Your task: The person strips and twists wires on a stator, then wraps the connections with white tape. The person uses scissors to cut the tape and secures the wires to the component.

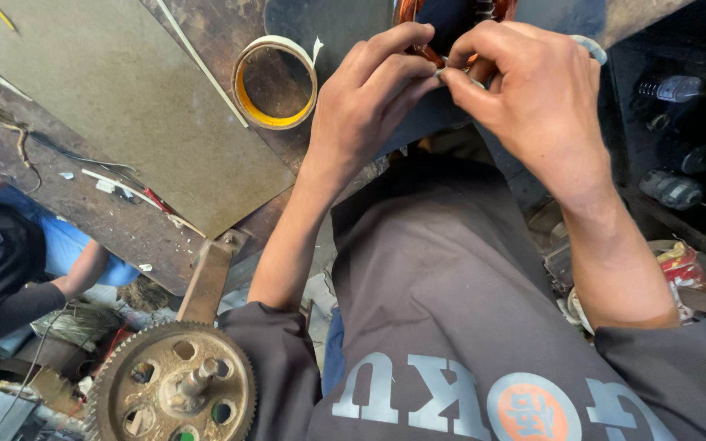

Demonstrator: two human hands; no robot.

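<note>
My left hand (pixel 373 102) and my right hand (pixel 533 98) meet at the top of the view, fingertips pinched together on thin copper-coloured wire (pixel 428 54) of a motor winding (pixel 408 11). Most of the winding is hidden behind my fingers and cut off by the frame's top edge. A small pale strip shows between my right thumb and forefinger. My forearms reach up from a dark grey shirt.
A roll of tape (pixel 275 82) with a yellow inner rim lies on the worn workbench (pixel 116 212), beside a grey-green sheet (pixel 116 98). A rusty toothed gear (pixel 173 384) sits at lower left. Another person's arm (pixel 10 286) is at left. Bottles (pixel 672 86) lie on a shelf at right.
</note>
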